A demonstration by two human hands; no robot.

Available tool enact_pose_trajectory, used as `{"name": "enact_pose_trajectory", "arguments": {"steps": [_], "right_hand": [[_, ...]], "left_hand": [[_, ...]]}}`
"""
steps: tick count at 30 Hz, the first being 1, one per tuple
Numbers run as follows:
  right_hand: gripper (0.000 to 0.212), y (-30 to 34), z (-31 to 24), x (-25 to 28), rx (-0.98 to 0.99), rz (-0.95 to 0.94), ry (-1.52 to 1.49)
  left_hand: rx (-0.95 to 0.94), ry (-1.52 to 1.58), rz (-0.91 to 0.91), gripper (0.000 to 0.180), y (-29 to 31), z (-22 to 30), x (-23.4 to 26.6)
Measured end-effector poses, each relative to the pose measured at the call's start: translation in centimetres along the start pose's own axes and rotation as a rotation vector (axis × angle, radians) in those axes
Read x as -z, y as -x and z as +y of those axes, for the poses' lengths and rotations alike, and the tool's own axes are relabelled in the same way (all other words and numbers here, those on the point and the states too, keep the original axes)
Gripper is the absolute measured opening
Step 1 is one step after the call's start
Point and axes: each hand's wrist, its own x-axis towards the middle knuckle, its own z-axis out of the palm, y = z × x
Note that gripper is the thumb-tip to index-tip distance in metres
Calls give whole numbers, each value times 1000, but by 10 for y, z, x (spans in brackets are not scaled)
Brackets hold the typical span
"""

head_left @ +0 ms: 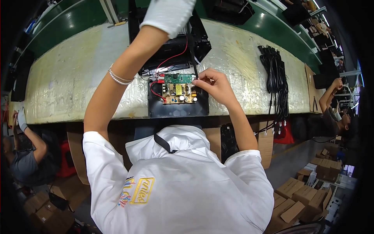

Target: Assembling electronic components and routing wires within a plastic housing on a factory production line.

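Note:
My left hand [167,17], in a white glove, reaches over a black housing [167,54] at the top edge; its fingers are cut off or hidden. Below the housing, a black panel [178,112] lies at the table's front edge. On it sits a circuit board [177,79], green at the far part and tan at the near part, carrying several components. A thin red wire [174,57] runs from the housing to the board's left side. My bare right hand [216,85] pinches the lower end of a flat black cable [193,58] beside the board's right edge.
Black power cables [273,74] lie bundled on the right of the table [78,78], ends hanging over its edge. Pale thin strips [242,58] lie nearer the middle. Another black housing [228,11] stands behind. Co-workers sit at both sides; cardboard boxes [300,195] are at lower right.

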Motion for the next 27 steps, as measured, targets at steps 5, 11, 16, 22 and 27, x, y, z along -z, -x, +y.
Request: {"name": "enact_pose_trajectory", "arguments": {"steps": [5, 11, 16, 22, 27], "right_hand": [[11, -4, -2, -5, 173, 123, 279], [11, 0, 4, -11, 453, 315, 488], [12, 2, -1, -11, 352, 244, 431], [14, -2, 7, -9, 142, 105, 115], [13, 0, 12, -10, 84, 86, 80]], "left_hand": [[85, 210, -153, 72, -3, 17, 0], [12, 529, -258, 70, 3, 35, 33], [159, 658, -307, 64, -8, 57, 42], [210, 836, -258, 66, 6, 57, 36], [208, 643, -251, 66, 10, 49, 21]]}}
